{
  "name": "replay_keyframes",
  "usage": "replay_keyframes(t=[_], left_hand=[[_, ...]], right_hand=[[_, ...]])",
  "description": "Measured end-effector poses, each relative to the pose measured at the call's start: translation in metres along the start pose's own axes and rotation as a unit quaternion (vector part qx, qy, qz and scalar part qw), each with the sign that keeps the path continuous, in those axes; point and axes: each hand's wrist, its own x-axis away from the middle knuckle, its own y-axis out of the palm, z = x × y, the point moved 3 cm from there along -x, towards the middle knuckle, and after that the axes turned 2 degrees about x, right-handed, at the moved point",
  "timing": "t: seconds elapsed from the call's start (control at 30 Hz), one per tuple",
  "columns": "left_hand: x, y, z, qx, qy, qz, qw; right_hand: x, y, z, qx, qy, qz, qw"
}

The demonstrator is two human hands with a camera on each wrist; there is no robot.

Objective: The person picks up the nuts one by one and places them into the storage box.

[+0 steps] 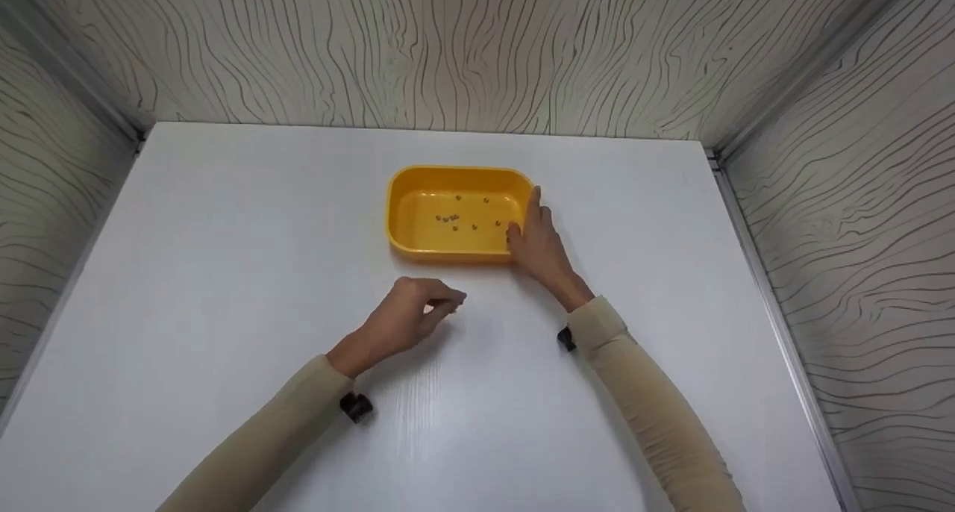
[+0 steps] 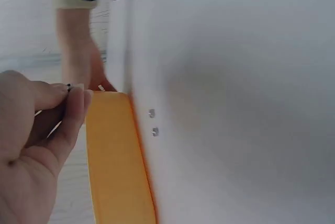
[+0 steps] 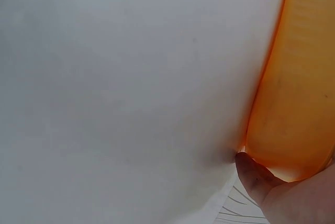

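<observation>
A yellow plastic tub (image 1: 451, 257) stands on the white table, with several small metal nuts (image 1: 474, 227) scattered over its floor. My right hand (image 1: 545, 251) grips the tub's near right corner, thumb over the rim and fingers along the outer wall. In front of the tub my left hand (image 1: 403, 318) is held with thumb and fingertips together. The left wrist view shows a tiny dark nut (image 2: 69, 87) pinched there, mostly covered by the fingertips. Two more silver nuts (image 2: 153, 122) lie on the table beside the tub's near wall in that view.
The white table (image 1: 261, 221) meets wood-grain patterned panels (image 1: 477, 49) at the back and sides, with metal rails (image 1: 783, 333) along its side edges. Black wrist devices (image 1: 356, 406) sit at both sleeve cuffs.
</observation>
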Motion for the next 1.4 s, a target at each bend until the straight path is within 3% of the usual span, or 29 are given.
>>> replay_keyframes(t=[0.1,0.2,0.53,0.63,0.8,0.93,1.17,1.27,1.4], left_hand=[[-0.009,-0.011,-0.004,0.105,-0.072,0.058,0.9902],[-0.017,-0.02,-0.008,0.188,-0.121,0.105,0.969],[-0.044,-0.032,-0.015,0.349,-0.179,0.167,0.9046],[-0.051,-0.034,-0.013,0.36,-0.178,0.178,0.8983],[-0.062,-0.035,-0.006,0.346,-0.167,0.195,0.9025],[-0.073,-0.035,-0.005,0.352,-0.176,0.201,0.8973],[-0.095,-0.037,-0.012,0.389,-0.242,0.222,0.861],[-0.103,-0.039,-0.017,0.39,-0.27,0.23,0.8495],[-0.11,-0.041,-0.026,0.407,-0.309,0.237,0.8262]], right_hand=[[-0.001,0.0,0.0,-0.001,-0.001,0.002,1.0],[-0.001,0.0,0.0,-0.001,-0.003,0.003,1.0],[0.0,-0.001,0.0,-0.015,-0.005,0.001,0.9999],[0.0,-0.001,0.001,-0.017,-0.007,0.002,0.9998],[0.0,0.0,0.002,-0.012,-0.014,0.003,0.9998],[0.001,0.0,0.002,-0.012,-0.016,0.003,0.9998],[0.001,-0.001,0.002,-0.006,-0.011,0.001,0.9999],[0.0,-0.001,0.001,-0.005,-0.009,0.005,0.9999],[0.0,0.0,0.0,-0.004,-0.013,0.004,0.9999]])
